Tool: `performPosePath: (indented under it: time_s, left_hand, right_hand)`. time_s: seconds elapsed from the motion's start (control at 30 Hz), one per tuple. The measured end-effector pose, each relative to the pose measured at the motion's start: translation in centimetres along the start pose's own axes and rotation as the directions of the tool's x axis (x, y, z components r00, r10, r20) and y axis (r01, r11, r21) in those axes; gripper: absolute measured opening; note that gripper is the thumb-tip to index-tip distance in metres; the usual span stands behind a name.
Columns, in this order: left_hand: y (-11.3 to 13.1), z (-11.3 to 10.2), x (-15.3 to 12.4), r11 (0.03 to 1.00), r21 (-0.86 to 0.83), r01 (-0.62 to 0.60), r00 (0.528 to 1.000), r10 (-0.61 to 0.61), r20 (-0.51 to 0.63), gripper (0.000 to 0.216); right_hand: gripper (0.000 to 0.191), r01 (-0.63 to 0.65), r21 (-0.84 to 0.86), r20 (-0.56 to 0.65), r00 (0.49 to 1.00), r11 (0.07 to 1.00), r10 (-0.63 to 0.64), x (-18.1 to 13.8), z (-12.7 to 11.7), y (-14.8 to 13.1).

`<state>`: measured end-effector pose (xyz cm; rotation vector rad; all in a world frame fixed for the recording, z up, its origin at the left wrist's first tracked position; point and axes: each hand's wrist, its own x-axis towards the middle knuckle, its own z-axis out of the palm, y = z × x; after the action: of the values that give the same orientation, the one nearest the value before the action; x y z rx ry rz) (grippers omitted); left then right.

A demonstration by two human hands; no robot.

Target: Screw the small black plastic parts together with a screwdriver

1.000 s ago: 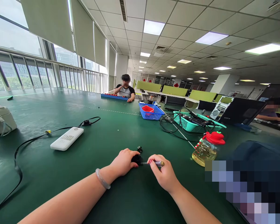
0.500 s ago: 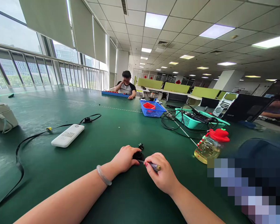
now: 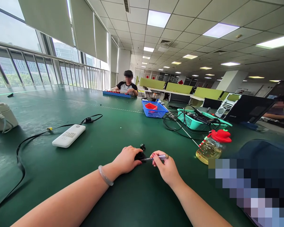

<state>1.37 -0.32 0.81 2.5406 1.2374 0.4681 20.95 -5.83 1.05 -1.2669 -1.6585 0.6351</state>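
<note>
My left hand (image 3: pixel 126 159) rests on the green table (image 3: pixel 104 132) with its fingers curled over a small black part (image 3: pixel 139 155), pinning it down. My right hand (image 3: pixel 164 167) pinches a thin screwdriver (image 3: pixel 159 157) with a clear, gold-capped handle. Its metal tip points left into the black part. A second small black piece (image 3: pixel 142 147) lies loose just beyond my left hand. A pale bangle sits on my left wrist.
A white power bank (image 3: pixel 68 135) with a black cable lies at left, a beige bag at the far left edge. A bottle with a red cap (image 3: pixel 213 147) stands at right. Blue (image 3: pixel 154 110) and teal baskets with cables sit farther back. Other people sit at the table.
My right hand has rolled the screwdriver and levelled it, handle end now farther right. The left hand keeps its hold on the black part. The view has shifted slightly.
</note>
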Motion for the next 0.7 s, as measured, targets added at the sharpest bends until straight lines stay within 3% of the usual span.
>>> performPosePath:
  time_s: [0.13,0.27,0.4,0.5,0.7]
  left_hand:
    - [-0.3,0.1,0.1,1.000,-0.008,-0.002,1.000,0.002,-0.019,0.044]
    - [-0.7,0.3,0.1,1.000,-0.015,-0.009,0.999,0.008,-0.038,0.044]
    - [-0.6,0.3,0.0,1.000,-0.001,-0.029,0.999,0.029,-0.028,0.042]
    - [-0.5,0.4,0.1,0.999,0.006,-0.034,0.999,0.034,-0.024,0.043]
    - [-0.5,0.5,0.3,0.998,-0.004,-0.064,0.998,0.064,-0.024,0.043]
  right_hand:
    - [0.031,0.009,0.001,0.024,1.000,1.000,-0.009,-0.4,0.5,-0.4]
    - [0.027,0.203,-0.173,0.050,0.979,0.964,-0.197,-1.2,0.3,-1.9]
    - [0.024,0.315,-0.183,0.001,0.947,0.931,-0.320,-1.6,-0.1,-2.4]
    - [0.024,0.261,-0.184,-0.027,0.963,0.948,-0.270,-1.3,-0.1,-1.9]
    - [0.033,0.045,-0.027,0.071,0.997,0.999,-0.043,-0.4,0.4,-0.1]
